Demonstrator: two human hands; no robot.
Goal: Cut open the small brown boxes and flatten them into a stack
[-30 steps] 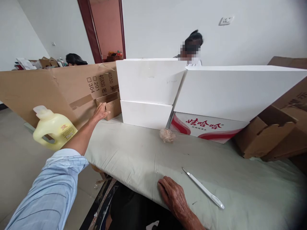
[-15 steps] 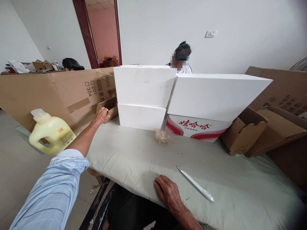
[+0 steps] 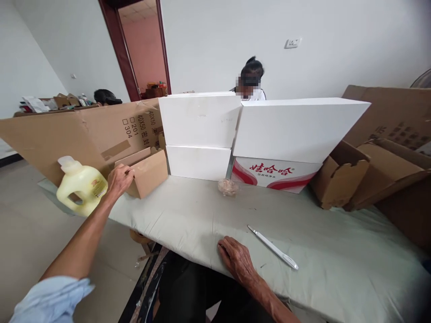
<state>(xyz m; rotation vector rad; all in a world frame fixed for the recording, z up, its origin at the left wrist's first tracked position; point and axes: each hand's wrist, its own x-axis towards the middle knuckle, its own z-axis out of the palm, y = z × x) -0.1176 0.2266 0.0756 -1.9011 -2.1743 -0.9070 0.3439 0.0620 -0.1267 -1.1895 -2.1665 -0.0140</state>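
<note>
My left hand (image 3: 118,180) grips the near edge of a small open cardboard box (image 3: 148,172) at the left end of the cloth-covered table (image 3: 208,220). Its fingers curl over the box's rim. My right hand (image 3: 237,260) lies flat on the cloth at the table's front edge, fingers together, holding nothing. A thin white tool (image 3: 272,247) lies on the cloth just right of that hand. A yellow plastic jug (image 3: 81,185) stands left of the box, beside my left wrist.
Stacked white boxes (image 3: 202,134) and a big white box (image 3: 292,130) stand at the back, over a red-and-white carton (image 3: 269,172). A crumpled wrapper (image 3: 228,186) lies before them. Large cardboard sheets (image 3: 74,134) and open cartons (image 3: 340,177) flank them. Another person (image 3: 249,80) sits behind.
My left hand has pulled the small cardboard box away from the white boxes, toward me and to the left. My right hand has stayed on the cloth.
</note>
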